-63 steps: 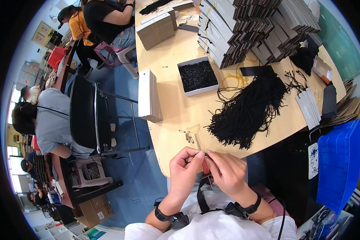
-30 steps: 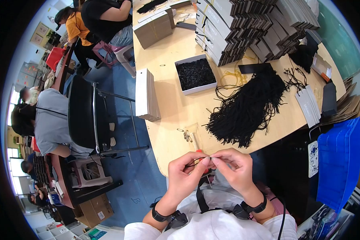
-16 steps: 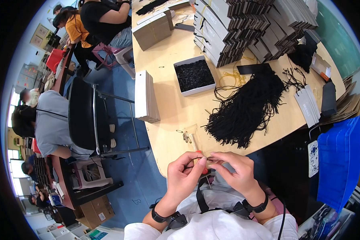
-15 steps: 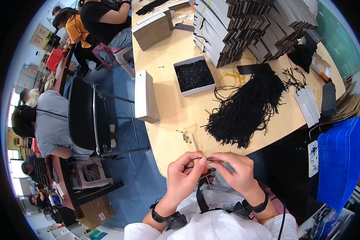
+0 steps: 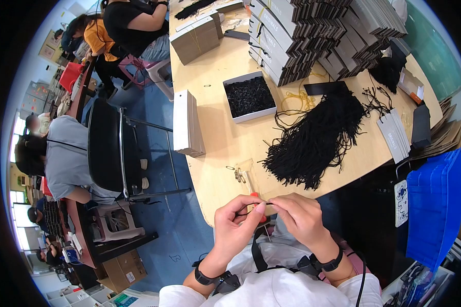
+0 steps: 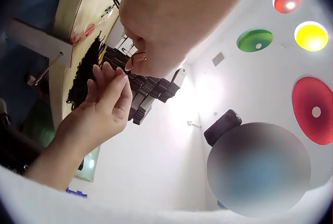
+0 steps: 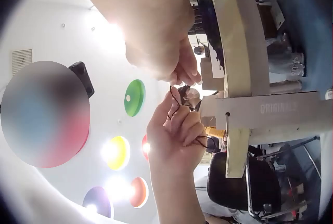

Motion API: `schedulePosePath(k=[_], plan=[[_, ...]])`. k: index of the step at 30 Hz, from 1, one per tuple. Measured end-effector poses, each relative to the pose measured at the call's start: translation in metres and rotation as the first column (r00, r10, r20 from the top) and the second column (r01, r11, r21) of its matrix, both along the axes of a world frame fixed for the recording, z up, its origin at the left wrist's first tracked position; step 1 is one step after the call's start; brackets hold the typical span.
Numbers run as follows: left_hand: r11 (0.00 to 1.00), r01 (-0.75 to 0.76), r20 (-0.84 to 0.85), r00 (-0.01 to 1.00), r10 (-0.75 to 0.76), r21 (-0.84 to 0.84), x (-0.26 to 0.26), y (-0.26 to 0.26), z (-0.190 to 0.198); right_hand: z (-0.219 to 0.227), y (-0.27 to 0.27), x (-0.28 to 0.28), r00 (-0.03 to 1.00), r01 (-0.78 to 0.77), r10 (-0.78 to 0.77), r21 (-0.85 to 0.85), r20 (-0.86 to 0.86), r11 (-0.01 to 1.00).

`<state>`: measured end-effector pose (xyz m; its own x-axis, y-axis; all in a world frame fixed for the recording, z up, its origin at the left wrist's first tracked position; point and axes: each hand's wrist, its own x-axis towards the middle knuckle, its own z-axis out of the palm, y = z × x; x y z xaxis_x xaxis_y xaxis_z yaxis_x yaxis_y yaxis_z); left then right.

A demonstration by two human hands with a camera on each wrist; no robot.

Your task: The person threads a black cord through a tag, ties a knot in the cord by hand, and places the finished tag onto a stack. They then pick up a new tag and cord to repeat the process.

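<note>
My left hand (image 5: 238, 221) pinches a thin black cord (image 5: 269, 203) between thumb and forefinger; its other fingers are curled, and in the right wrist view the cord (image 7: 201, 141) loops around them. Beside it, my right hand (image 5: 301, 219) pinches the cord's other end with thumb and fingertips. The hands are close together over the table's near edge. A red object (image 5: 263, 218) shows behind the left fingertips, partly hidden. In the right wrist view, a long grey card (image 7: 281, 107) marked "ORIGINALS", with a hole near its end, lies beyond the hands.
A heap of black cords (image 5: 317, 140) covers the table's right part. Behind it are a white box (image 5: 265, 113) of small black pieces and tall stacks of grey cards (image 5: 274, 46). Another card stack (image 5: 188, 125) stands at left. A blue bin (image 5: 433, 204) is at right.
The hands first moved slightly apart with the cord. The right fingers spread about half a second ago and have now come together on it again. The table's things are unmoved.
</note>
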<state>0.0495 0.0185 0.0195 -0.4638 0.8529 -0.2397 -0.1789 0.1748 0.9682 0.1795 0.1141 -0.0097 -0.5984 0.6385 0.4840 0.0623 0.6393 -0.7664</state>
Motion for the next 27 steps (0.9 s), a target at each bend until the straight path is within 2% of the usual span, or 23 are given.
schedulePosePath(k=[1,3,4,5,6,7,9,10,12,13,14,15,16,18,22,24,27], plan=[[1.0,0.0,0.0,1.0,0.0,0.0,-0.001,0.001,0.002,0.0,0.0,0.001,1.0,-0.007,0.007,-0.038,0.004,0.999],[0.999,0.034,-0.128,0.991,-0.034,-0.006,-0.003,0.001,0.008,0.0,0.001,0.004,1.0,-0.013,0.013,-0.078,0.008,0.997],[0.999,0.035,-0.128,0.991,-0.035,-0.006,-0.007,-0.001,0.01,-0.001,0.001,0.007,1.0,-0.023,0.025,-0.15,0.011,0.988],[0.998,0.053,-0.205,0.977,-0.058,-0.034,-0.012,-0.004,0.012,-0.001,0.001,0.009,0.999,-0.034,0.037,-0.222,0.013,0.975],[0.996,0.069,-0.279,0.957,-0.084,-0.063,-0.016,-0.006,0.014,-0.002,0.001,0.01,0.999,-0.033,0.036,-0.223,0.012,0.974],[0.995,0.07,-0.281,0.956,-0.085,-0.065,-0.019,-0.007,0.016,-0.002,0.002,0.012,0.999,-0.042,0.045,-0.26,0.005,0.965],[0.991,0.109,-0.525,0.841,-0.134,-0.079,-0.021,-0.008,0.021,-0.006,0.001,0.012,0.999,-0.051,0.052,-0.298,-0.005,0.953],[0.991,0.111,-0.527,0.839,-0.137,-0.081,-0.021,-0.006,0.024,-0.01,-0.001,0.012,0.997,-0.071,0.064,-0.349,-0.032,0.934],[0.987,0.157,-0.771,0.627,-0.115,-0.02,-0.019,-0.003,0.032,-0.013,-0.004,0.012,0.995,-0.091,0.072,-0.399,-0.063,0.912],[0.987,0.16,-0.772,0.624,-0.119,-0.022,-0.019,-0.002,0.035,-0.013,-0.005,0.012,0.994,-0.103,0.077,-0.473,-0.074,0.875],[0.983,0.177,-0.832,0.538,-0.135,-0.044,-0.018,-0.002,0.039,-0.013,-0.007,0.012,0.993,-0.115,0.081,-0.544,-0.086,0.831],[0.979,0.193,-0.883,0.445,-0.149,-0.067,-0.018,-0.001,0.04,-0.014,-0.008,0.012,0.993,-0.111,0.075,-0.544,-0.088,0.832],[0.978,0.199,-0.883,0.443,-0.152,-0.068,-0.019,0.0,0.04,-0.014,-0.009,0.012,0.991,-0.124,0.074,-0.581,-0.108,0.804],[0.97,0.221,-0.952,0.264,-0.156,-0.097,-0.02,0.001,0.039,-0.016,-0.011,0.013,0.989,-0.134,0.068,-0.617,-0.129,0.776],[0.978,0.189,-0.939,0.314,-0.141,-0.084,-0.017,0.001,0.037,-0.017,-0.014,0.012,0.991,-0.115,0.058,-0.549,-0.12,0.828],[0.982,0.169,-0.91,0.389,-0.144,-0.084,-0.016,0.001,0.037,-0.013,-0.014,0.012,0.991,-0.112,0.055,-0.534,-0.121,0.838],[0.984,0.158,-0.891,0.432,-0.143,-0.081,-0.014,0.001,0.036,-0.009,-0.012,0.014,0.993,-0.118,0.087,-0.497,-0.085,0.86]])
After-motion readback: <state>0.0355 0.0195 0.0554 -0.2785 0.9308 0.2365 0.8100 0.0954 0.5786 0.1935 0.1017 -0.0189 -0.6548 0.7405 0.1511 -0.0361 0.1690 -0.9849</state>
